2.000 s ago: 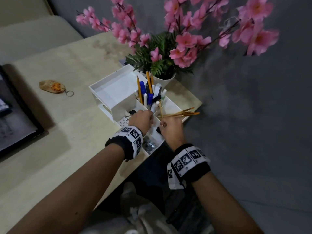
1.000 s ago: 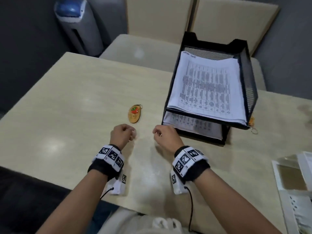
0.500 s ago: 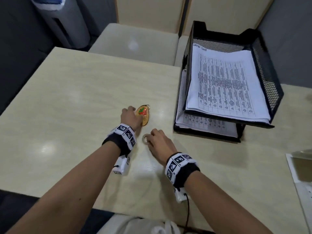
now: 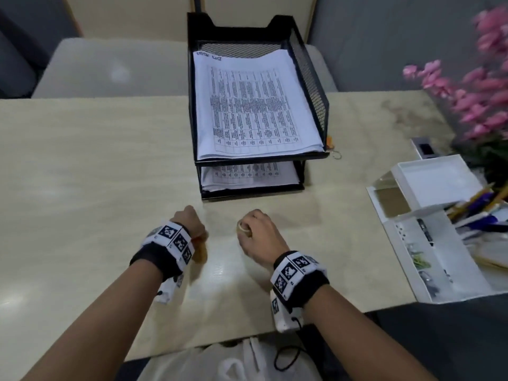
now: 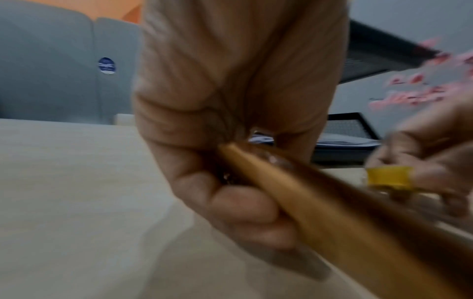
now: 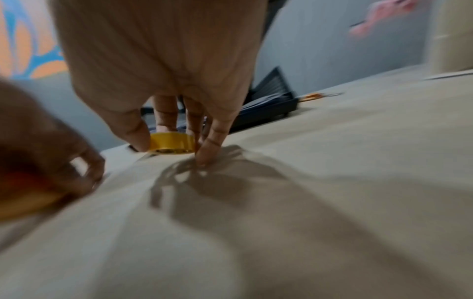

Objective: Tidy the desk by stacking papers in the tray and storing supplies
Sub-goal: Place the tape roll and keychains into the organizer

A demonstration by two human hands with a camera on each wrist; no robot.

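My left hand [image 4: 192, 225] is curled round a flat orange-brown keychain tag [image 4: 200, 255], which pokes out under the wrist; the left wrist view shows the tag [image 5: 320, 204] held between thumb and fingers. My right hand [image 4: 254, 231] pinches a small yellow tape roll [image 4: 244, 229], and in the right wrist view the tape roll [image 6: 170, 142] sits between thumb and fingers just above the desk. Both hands hover near the front of the beige desk [image 4: 82, 174]. Straight ahead stands a black mesh two-tier tray [image 4: 313, 86] with printed papers [image 4: 253, 105] stacked on both levels.
A white desk organizer [image 4: 437, 259] with pens, pencils and clips stands at the right edge, with pink flowers [image 4: 478, 103] behind it. A second keychain [image 4: 333, 149] lies behind the tray's right corner. A grey chair [image 4: 110, 67] stands beyond the desk.
Half a second ago my left hand touched the keychain tag and my right reached the tape roll on the desk. Now each hand holds its item, drawn back toward me.
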